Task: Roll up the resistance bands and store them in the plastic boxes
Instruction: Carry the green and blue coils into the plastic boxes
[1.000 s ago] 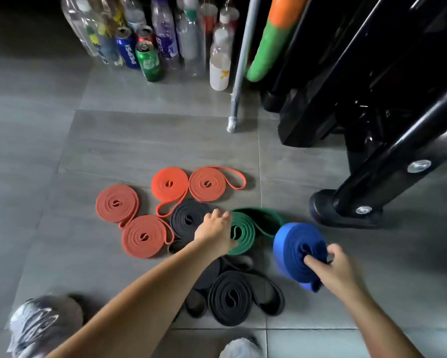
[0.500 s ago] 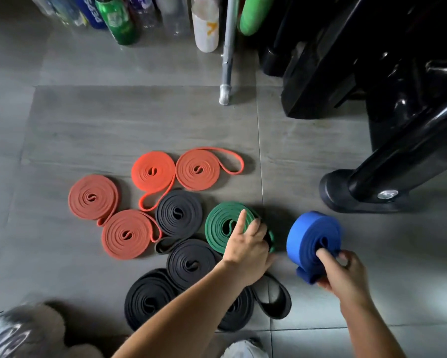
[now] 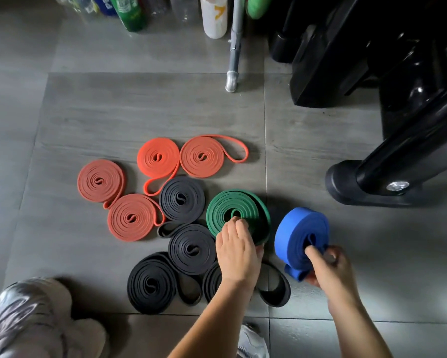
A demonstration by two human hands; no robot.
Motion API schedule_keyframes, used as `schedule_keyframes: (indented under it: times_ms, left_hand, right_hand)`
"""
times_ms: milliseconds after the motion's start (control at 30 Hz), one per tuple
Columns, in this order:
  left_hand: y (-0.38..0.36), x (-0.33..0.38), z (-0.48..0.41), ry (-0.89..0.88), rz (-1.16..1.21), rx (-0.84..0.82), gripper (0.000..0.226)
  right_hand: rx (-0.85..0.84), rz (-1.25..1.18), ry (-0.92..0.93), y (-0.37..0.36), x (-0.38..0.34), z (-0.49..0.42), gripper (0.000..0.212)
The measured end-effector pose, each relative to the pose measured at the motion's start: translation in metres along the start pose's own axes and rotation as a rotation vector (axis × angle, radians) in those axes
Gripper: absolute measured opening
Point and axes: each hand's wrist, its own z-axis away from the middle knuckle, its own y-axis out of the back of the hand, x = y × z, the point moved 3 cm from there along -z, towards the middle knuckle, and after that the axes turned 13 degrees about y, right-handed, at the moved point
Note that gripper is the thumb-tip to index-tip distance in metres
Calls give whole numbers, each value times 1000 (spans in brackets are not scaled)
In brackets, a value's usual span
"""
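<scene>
Nearest the camera: a bent knee (image 3: 31,319) in grey fabric at bottom left & the toe of a pale shoe (image 3: 252,342) btw the two forearms. All the bands sit on a grey tiled floor (image 3: 139,112).

The left hand (image 3: 236,250) is on the green band (image 3: 232,206), a flat coil mid-group. Its fingers are bent over the near part w/ tips by the centre hole & the thumb at the near rim, so it has hold of the coil. The right hand (image 3: 330,267) grips the blue band (image 3: 298,228), a wide roll standing on edge just right of the green one. The thumb is pushed into the centre hole, the other fingers are curled underneath, & the loose end is bunched below. Can't tell if the roll rests on the floor.

Four black bands (image 3: 150,282), coiled flat, lie left of & under the left forearm. One is partly hidden by the wrist, w/ its loose loop sticking out to the right. Further out are four orange bands (image 3: 99,180), also coiled, two w/ loose loops.

Far edge: a metal pole (image 3: 234,47), a white bottle (image 3: 213,16), a green can (image 3: 130,14) & more bottles, all cut off by the frame. Far right: a black machine frame (image 3: 359,184) w/ a rounded foot.
</scene>
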Motion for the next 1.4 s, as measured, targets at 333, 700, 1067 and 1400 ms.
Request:
schedule_keyframes:
  times_ms: [333, 700, 1067, 1400]
  left_hand:
    - [-3, 13, -15, 152, -120, -150, 64]
    - [96, -2, -9, -85, -76, -155, 58]
    - [210, -66, -38, -257, -67, -19, 71]
    - [356, -99, -22, -177, 4, -82, 72]
  right_hand:
    - [23, -28, -20, 4, 4, -5, 21]
    - [49, 18, 65, 23, -32, 24, 25]
    - [-41, 343, 306, -6, -140, 61, 31]
    - [-94, 400, 197, -13, -271, 143, 51]
